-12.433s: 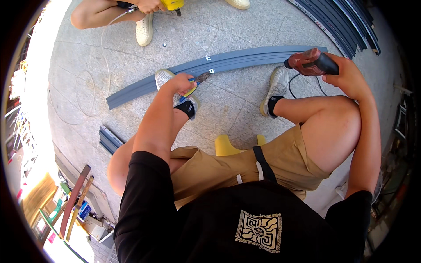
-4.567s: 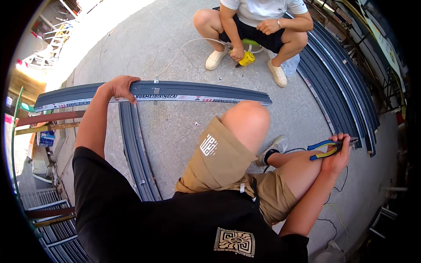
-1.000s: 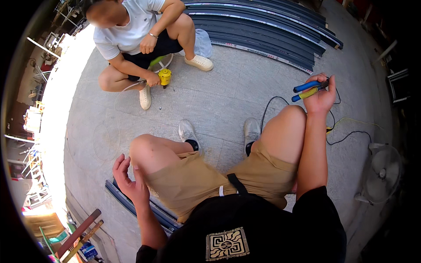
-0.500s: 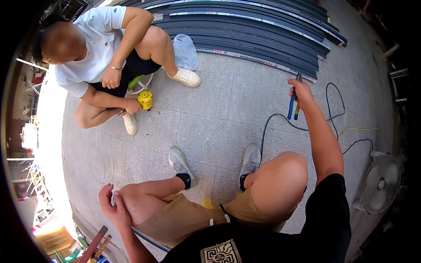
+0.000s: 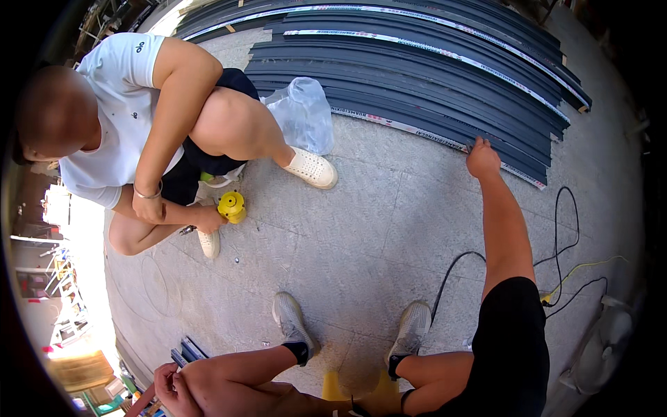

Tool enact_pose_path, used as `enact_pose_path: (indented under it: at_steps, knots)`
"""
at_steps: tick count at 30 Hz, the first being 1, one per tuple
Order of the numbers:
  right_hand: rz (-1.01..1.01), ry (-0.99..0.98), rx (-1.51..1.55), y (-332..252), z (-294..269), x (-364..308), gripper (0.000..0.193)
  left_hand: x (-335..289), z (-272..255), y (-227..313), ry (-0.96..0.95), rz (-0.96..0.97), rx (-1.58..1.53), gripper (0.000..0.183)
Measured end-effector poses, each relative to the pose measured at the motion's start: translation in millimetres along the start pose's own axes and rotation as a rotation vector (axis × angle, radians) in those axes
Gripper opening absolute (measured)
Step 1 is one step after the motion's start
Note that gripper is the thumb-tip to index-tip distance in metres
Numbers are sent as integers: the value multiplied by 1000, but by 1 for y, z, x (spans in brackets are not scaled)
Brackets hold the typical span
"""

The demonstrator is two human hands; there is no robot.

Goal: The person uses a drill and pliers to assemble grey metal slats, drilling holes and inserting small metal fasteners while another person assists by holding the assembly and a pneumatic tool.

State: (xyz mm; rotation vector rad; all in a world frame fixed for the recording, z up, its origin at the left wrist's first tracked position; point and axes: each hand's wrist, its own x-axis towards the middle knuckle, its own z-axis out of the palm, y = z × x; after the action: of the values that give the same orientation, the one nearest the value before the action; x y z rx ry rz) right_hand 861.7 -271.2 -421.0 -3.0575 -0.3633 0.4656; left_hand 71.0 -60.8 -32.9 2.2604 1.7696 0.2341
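Note:
My right arm reaches forward to the near edge of a stack of long dark metal profiles. There my right hand is closed, its fingers curled at the white-labelled edge strip. What lies between those fingers is hidden; the blue-handled pliers are not visible. My left hand rests beside my bent left knee, fingers loosely bent and apart, with nothing seen in it. Next to it lie short dark blue profile pieces.
At left a seated person in a white shirt holds a yellow power tool. A clear plastic bag stands by the stack. A black cable curls on the floor at right, near a fan.
My right hand has reached forward to the stack's edge; the pliers seen in it before no longer show. My view has shifted forward. My left hand stays by the knee.

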Motion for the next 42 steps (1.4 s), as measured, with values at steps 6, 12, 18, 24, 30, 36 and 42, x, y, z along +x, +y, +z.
enact_pose_path:
  at_steps: [6,12,18,24,30,36,42]
  knots:
    - [-8,2,-12,-18,19,21,66,15,8,20,0,-63,53,30]
    - [-21,91,-69,0,41,14,42,16,9,19,54,49,116,30]
    - [-72,152,24,-5,49,-14,44,10,3,31,26,-12,131,30]
    - [-86,-81,-72,4,21,-30,68,5,7,32,37,-104,143,37]
    - [-127,-103,-123,-32,-1,-28,74,11,-16,-76,-33,73,241,45]
    - [-68,-140,70,27,31,-22,74,16,12,-6,68,20,119,37]
    - [-200,-139,-15,4,11,-48,64,4,-1,-3,111,-41,113,36]
